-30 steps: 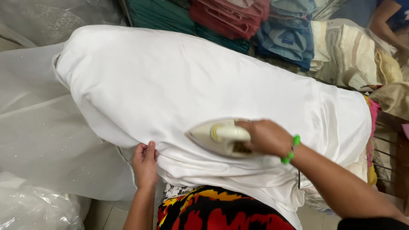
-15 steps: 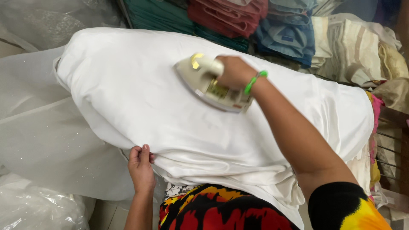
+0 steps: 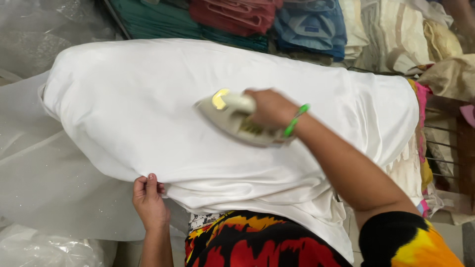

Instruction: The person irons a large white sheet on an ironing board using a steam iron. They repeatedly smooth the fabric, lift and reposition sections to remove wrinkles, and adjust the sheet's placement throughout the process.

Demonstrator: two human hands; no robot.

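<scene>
Right hand [image 3: 269, 108] around iron [image 3: 237, 121], seemingly on white cloth [image 3: 148, 109]

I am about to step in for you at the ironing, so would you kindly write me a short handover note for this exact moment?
Right hand: gripping the handle of the iron, which sits flat on the middle of the white cloth, tip pointing left.
Left hand: pinching the near edge of the cloth where it hangs over the front.
The cloth covers the whole board; stacks of folded clothes lie behind it.
Done: the cloth is spread out and looks mostly smooth on the left.
Left: folds remain along the near edge and the right end.
</scene>
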